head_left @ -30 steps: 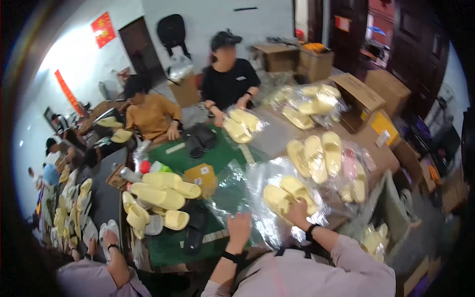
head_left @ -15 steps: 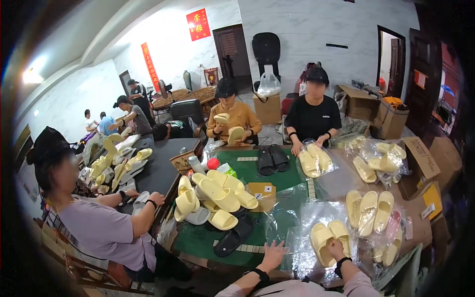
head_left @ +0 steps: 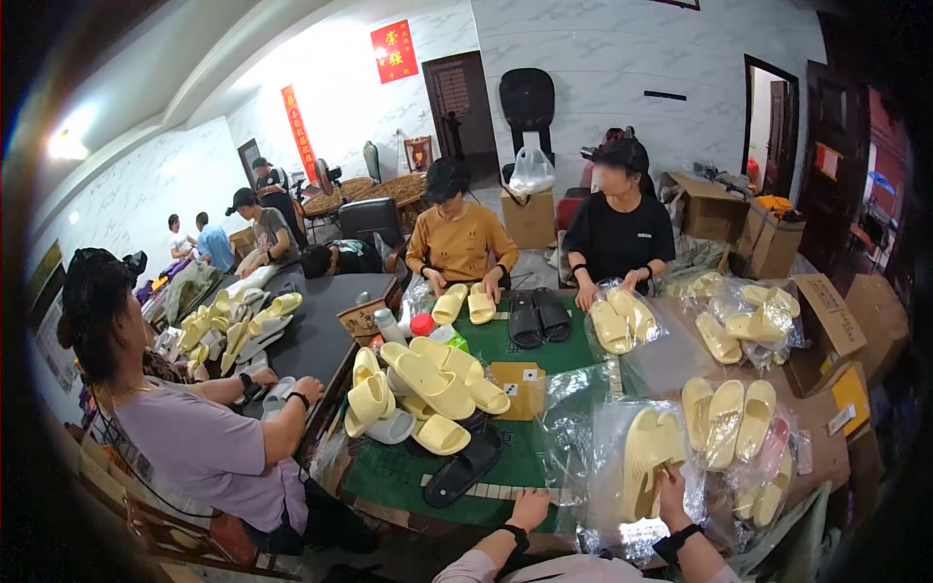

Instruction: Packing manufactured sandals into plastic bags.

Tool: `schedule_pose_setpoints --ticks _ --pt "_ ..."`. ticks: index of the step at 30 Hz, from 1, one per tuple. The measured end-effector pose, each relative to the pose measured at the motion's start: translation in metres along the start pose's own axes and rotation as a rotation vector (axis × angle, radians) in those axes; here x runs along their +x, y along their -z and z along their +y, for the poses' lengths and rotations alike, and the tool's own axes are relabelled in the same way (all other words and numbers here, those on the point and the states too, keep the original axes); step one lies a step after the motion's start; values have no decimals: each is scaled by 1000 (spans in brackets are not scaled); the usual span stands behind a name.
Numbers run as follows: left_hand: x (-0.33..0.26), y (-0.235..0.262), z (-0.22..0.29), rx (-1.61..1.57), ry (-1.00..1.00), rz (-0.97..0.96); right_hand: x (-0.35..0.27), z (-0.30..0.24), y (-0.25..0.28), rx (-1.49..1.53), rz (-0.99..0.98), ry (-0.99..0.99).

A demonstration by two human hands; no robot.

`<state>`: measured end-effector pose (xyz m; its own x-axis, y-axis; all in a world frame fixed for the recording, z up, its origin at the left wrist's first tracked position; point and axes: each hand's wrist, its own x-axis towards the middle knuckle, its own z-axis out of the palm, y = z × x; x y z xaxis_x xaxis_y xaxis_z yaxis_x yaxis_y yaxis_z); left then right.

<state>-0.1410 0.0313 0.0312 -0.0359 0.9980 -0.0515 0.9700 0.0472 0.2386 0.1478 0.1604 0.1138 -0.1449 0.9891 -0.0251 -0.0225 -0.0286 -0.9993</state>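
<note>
Far left, a person in a lilac T-shirt (head_left: pixel 199 442) sits at the dark side table (head_left: pixel 311 335), forearms on its edge, beside a row of pale yellow foam slippers (head_left: pixel 228 330).

Centre, on the green mat-covered table (head_left: pixel 525 457): a loose heap of pale yellow foam slides (head_left: pixel 428 389), one black rubber slide (head_left: pixel 465 466) near the front edge, a black pair (head_left: pixel 539 316) at the far edge. Two people sit across; one in an ochre top (head_left: pixel 462 243) handles a yellow pair, one in a black T-shirt (head_left: pixel 620 233) bags a pair.

Front edge: left hand (head_left: pixel 530 507), black band on the wrist, rests on the table edge, fingers loosely curled; it grips nothing that I can see.

Just right: right hand (head_left: pixel 671 481), wrist raised and also banded, fingers pinched on the edge of the pair of yellow foam slides (head_left: pixel 649 457) standing upright inside a clear plastic bag (head_left: pixel 622 466) at the front right corner. The hold looks closed on slide and film together; which finger does the work I cannot tell.

To bag well, I judge: keep the two soles flat against each other, heels level, push them fully to the bag's bottom, and steady the bag mouth with the free hand so the film does not bunch.

Right: bagged yellow slides (head_left: pixel 729 428) piled on brown cardboard cartons (head_left: pixel 826 321).
</note>
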Motion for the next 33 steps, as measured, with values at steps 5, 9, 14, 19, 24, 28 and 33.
schedule_pose_setpoints --ticks 5,9,14,19,24,28,33 --pt "6 29 20 34 118 477 -23 -81 -15 137 -55 98" --pt "22 67 30 -286 168 741 -33 -86 -9 310 -185 -41" --pt "42 72 22 -494 190 822 -54 -98 -25 69 -588 -101" --pt "49 104 32 -477 20 796 -64 -95 -43 277 -667 -399" --pt "43 114 26 -452 -64 825 -57 -76 -45 285 -624 -521" --pt "35 127 33 -443 -201 842 -52 -79 -39 -30 -592 -321" --pt "31 135 48 -469 -263 788 -47 -64 -39 -39 -410 -103"
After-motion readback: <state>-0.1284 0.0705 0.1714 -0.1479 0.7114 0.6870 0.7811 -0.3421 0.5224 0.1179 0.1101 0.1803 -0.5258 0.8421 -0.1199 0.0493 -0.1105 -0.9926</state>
